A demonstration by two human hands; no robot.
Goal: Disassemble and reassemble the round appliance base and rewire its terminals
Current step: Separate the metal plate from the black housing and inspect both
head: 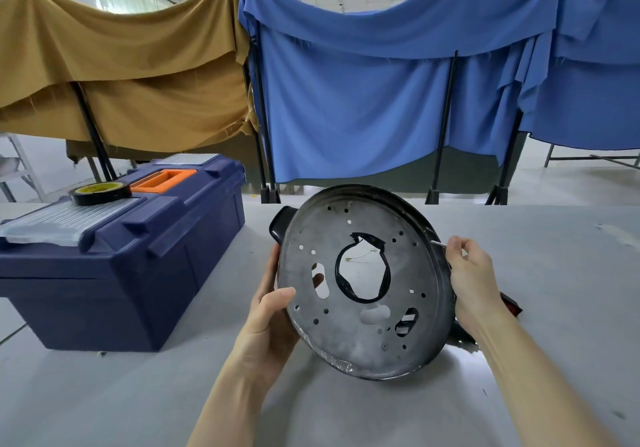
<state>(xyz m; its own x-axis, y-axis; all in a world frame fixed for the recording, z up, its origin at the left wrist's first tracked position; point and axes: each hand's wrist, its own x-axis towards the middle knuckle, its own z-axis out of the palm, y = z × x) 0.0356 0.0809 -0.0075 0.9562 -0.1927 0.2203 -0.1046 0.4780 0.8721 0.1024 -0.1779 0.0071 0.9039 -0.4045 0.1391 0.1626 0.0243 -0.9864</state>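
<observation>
Left hand grips the tilted round base by its rim — right hand pinches a thin metal piece (opposite edge)

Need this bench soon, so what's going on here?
A person holds the round metal base tilted up over the table. The left hand grips its left rim, thumb on the perforated face; the right hand pinches a thin metal piece at the right rim. A thin wire shows through the centre hole. A tape roll sits on the blue toolbox.
</observation>
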